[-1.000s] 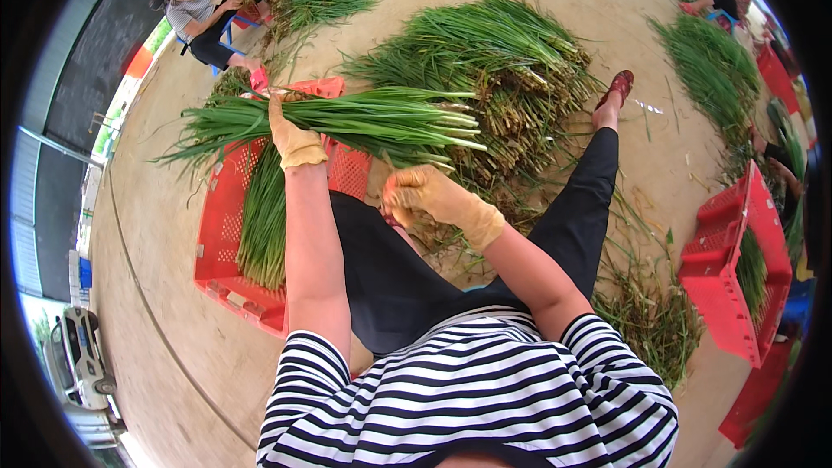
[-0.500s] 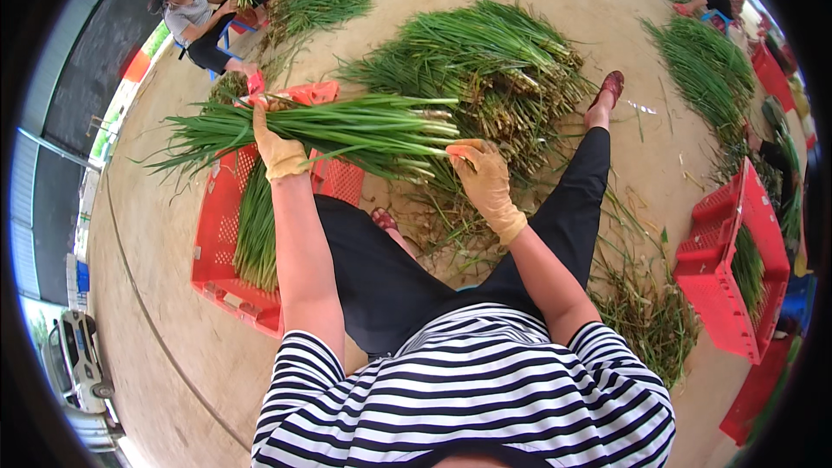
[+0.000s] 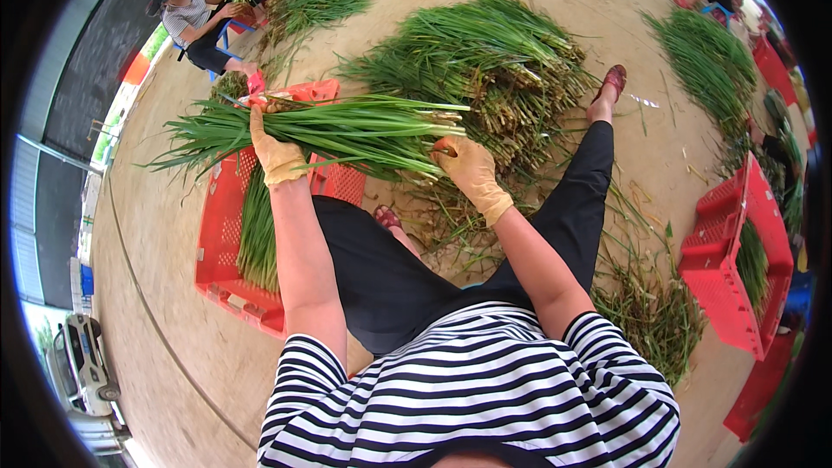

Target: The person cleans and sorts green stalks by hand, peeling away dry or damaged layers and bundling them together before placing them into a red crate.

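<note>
Bundle of green onions held level above red crate, long axis running 9 to 3 o'clock, left hand closed around leafy middle, right hand pinching root end nearest big pile at 12 o'clock.

Bare concrete floor carries everything: big heaps of green onions, red plastic crates left and right, loose scraps near right crate.

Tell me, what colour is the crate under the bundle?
Red crate, seen clearly in the head view.
</note>
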Motion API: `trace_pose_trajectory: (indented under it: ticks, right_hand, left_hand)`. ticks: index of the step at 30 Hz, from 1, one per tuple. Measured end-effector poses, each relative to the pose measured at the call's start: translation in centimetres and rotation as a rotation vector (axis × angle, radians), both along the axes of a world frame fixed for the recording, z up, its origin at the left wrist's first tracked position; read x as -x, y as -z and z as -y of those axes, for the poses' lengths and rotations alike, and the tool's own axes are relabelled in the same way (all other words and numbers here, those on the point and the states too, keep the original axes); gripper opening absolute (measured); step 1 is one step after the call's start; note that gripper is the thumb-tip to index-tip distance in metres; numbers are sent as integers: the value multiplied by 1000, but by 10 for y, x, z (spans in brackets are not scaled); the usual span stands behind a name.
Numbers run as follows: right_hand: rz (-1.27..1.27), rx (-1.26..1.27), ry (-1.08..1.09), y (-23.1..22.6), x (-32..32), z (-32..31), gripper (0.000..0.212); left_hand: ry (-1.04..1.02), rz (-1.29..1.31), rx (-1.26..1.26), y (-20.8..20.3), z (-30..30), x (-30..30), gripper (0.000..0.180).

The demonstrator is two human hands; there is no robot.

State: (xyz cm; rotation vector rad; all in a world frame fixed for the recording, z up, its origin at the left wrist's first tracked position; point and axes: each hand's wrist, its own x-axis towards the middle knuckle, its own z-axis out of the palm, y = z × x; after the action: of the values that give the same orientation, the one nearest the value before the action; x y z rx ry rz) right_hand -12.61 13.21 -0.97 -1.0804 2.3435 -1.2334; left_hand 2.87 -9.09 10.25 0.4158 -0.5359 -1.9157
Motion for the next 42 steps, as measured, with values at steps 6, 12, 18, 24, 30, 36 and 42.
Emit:
trace_pose_trajectory:
  ticks: [6, 12, 18, 24, 30, 36, 42]
  right_hand:
    - [87, -73, 63, -8, -5, 8, 29]
    - [399, 197, 68, 15, -8, 29, 30]
    - [-31, -61, 177, 36, 4, 0, 27]
    - [-1, -553, 229, 104, 53, -71, 32]
    - [140, 502, -42, 13, 35, -46, 21]
    - [-311, 335, 100, -2, 13, -5, 18]
    - [-272, 431, 43, 3, 10, 10, 19]
  left_hand:
    - [31, -17, 44, -5, -12, 5, 11]
    - [149, -54, 62, -8, -20, 10, 11]
    - [140, -11, 107, -2, -11, 5, 14]
    - [75, 10, 164, 0, 1, -4, 17]
    - [29, 58, 104, -5, -12, 1, 16]
    - [74, 47, 52, -4, -12, 7, 20]
    - [237, -64, 17, 6, -1, 6, 17]
